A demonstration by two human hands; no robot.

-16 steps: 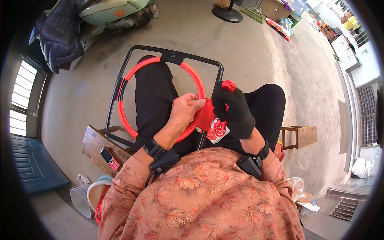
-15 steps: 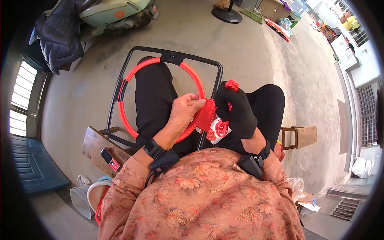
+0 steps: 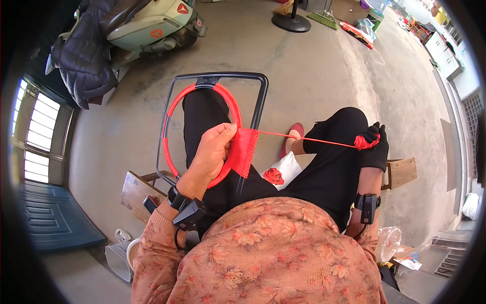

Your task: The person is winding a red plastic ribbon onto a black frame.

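Since the earlier frame, right hand (image 3: 373,147), clenched on red yarn (image 3: 309,139), was swung to 3 o'clock, tensioning it; left hand (image 3: 212,152) pinched red ring (image 3: 169,152) steady.

We counted one red hoop (image 3: 174,109) under our left hand (image 3: 210,152), one black frame (image 3: 218,77) beyond it, one red strand (image 3: 309,139) running to our right hand (image 3: 373,147), two wrist devices.

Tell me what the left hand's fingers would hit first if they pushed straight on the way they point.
The left hand points toward the upper right; its fingertips already touch the red-wrapped ring. Just beyond is the black frame's right bar, though depth is unclear.
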